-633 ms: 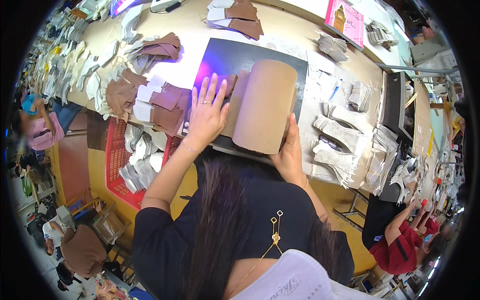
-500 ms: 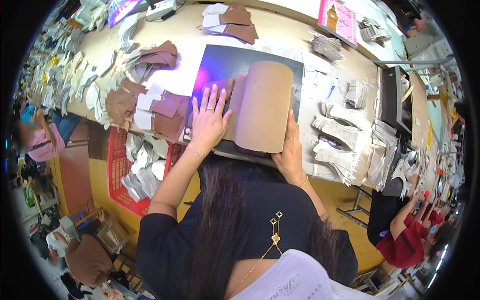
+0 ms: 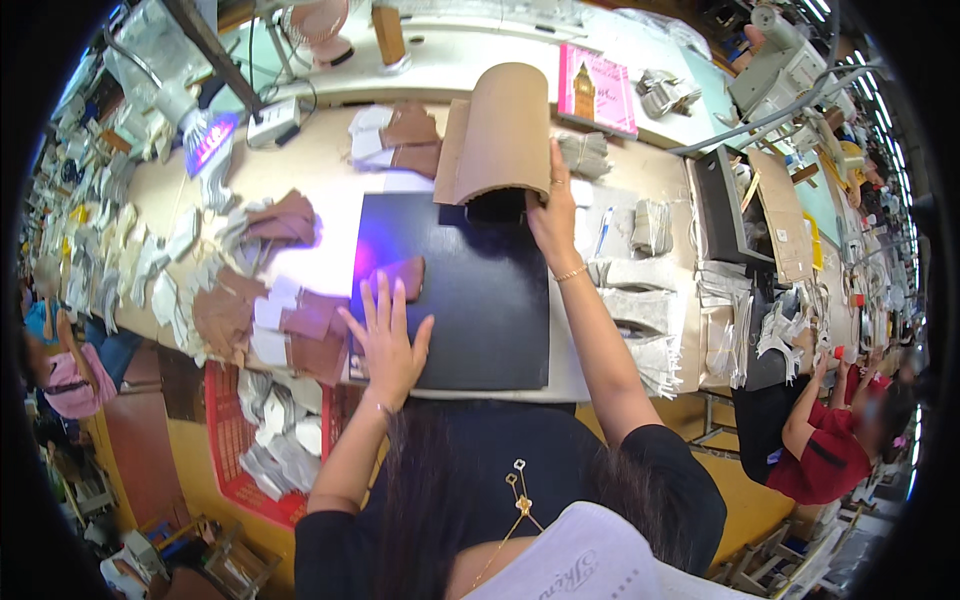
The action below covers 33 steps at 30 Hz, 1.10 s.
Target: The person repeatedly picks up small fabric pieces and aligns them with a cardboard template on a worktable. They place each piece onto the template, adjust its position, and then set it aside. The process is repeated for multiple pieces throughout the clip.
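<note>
A curved sheet of brown cardboard (image 3: 503, 130) arches over the far edge of a flat black board (image 3: 485, 320). My right hand (image 3: 552, 222) grips the cardboard at its near right edge, the arm stretched out. On the left side of the board, my left hand (image 3: 390, 345) lies with its fingers spread. Its fingertips are beside a brown cut piece (image 3: 405, 274), partly covering the area there. Purple light falls on the board around that piece.
Stacks of brown and white cut pieces (image 3: 310, 325) lie to the left, more at the back (image 3: 395, 138). A lamp (image 3: 210, 145) glows purple at the far left. Grey bundles (image 3: 640, 310) lie right. A red basket (image 3: 225, 430) stands below the table. Other people sit on both sides.
My right hand has carried the curved cardboard away from me to the board's far edge, baring the black surface. My left hand has shifted slightly nearer, its fingers more spread.
</note>
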Motion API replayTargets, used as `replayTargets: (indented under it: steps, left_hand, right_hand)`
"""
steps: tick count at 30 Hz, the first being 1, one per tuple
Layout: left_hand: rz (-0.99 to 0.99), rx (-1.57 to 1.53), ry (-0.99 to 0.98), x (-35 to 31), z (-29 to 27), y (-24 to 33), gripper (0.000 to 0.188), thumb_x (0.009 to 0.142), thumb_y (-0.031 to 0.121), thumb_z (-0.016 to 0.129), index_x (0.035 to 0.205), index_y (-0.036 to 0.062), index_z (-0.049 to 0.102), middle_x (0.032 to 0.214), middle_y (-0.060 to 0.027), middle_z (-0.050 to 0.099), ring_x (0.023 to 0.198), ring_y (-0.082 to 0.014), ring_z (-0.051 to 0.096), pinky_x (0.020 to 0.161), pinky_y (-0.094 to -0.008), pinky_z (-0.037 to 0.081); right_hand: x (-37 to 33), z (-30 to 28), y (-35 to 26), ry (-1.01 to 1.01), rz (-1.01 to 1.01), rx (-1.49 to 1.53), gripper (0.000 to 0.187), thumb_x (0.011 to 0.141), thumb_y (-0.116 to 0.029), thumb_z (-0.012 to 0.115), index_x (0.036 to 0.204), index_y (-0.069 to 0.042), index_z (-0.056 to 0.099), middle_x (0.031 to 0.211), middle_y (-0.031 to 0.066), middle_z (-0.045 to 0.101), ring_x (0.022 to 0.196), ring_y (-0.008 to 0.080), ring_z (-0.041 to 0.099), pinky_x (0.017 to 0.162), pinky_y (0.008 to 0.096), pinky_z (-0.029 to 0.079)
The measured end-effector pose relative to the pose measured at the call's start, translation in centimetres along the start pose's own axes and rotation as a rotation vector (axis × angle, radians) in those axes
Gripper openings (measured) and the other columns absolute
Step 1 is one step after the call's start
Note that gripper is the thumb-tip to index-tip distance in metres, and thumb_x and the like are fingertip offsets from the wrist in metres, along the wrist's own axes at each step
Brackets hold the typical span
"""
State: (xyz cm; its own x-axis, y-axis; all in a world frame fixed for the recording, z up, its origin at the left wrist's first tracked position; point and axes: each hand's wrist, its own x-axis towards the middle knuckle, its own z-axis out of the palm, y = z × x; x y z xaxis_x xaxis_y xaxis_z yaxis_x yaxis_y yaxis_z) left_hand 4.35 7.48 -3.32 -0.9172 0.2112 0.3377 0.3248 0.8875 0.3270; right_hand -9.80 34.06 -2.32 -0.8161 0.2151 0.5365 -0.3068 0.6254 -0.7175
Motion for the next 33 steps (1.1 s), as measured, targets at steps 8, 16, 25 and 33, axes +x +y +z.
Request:
replayTargets:
  steps: [8, 16, 25, 33]
  left_hand:
    - [0.168, -0.536, -0.329, -5.0, -2.7, -5.0, 0.022, 0.080, 0.014, 0.068, 0.100, 0.0104, 0.062, 0.097, -0.0122, 0.062, 0.081, -0.0273, 0.057, 0.070, -0.0408, 0.046]
    - [-0.438, -0.659, -1.120, -9.1, 0.2, -7.4, 0.015, 0.083, 0.014, 0.063, 0.097, 0.0081, 0.062, 0.089, -0.0111, 0.064, 0.080, -0.0251, 0.059, 0.069, -0.0376, 0.046]
    - [-0.380, -0.621, -1.138, -8.0, 2.2, -6.9, 0.017, 0.086, 0.012, 0.058, 0.102, 0.0051, 0.060, 0.092, -0.0119, 0.065, 0.086, -0.0258, 0.060, 0.074, -0.0367, 0.047]
    - [-0.302, -0.616, -1.120, -10.0, 1.9, -7.6, 0.019, 0.089, 0.010, 0.054, 0.105, 0.0025, 0.059, 0.094, -0.0125, 0.066, 0.091, -0.0263, 0.062, 0.080, -0.0360, 0.048]
  right_hand:
    - [4.3, 4.7, 4.6, -0.123, 0.185, -0.081, 0.082, 0.075, 0.001, 0.062, 0.147, -0.021, 0.028, 0.130, 0.0192, 0.048, 0.109, 0.0391, 0.056, 0.091, 0.0432, 0.048]
    - [3.4, 2.0, 2.2, -0.093, 0.062, -0.190, 0.098, 0.070, -0.025, 0.082, 0.147, -0.011, 0.024, 0.135, 0.0226, 0.038, 0.123, 0.0375, 0.045, 0.105, 0.0407, 0.038]
    - [1.7, -7.7, -8.3, -0.184, 0.042, 0.336, 0.036, 0.082, -0.017, 0.071, 0.114, -0.005, 0.061, 0.102, 0.0106, 0.061, 0.089, 0.0198, 0.061, 0.081, 0.0305, 0.050]
    - [2.6, -24.3, -14.8, 0.346, -0.345, 0.361, 0.017, 0.093, -0.008, 0.058, 0.106, 0.001, 0.063, 0.096, 0.0125, 0.068, 0.077, 0.0145, 0.063, 0.068, 0.0278, 0.052]
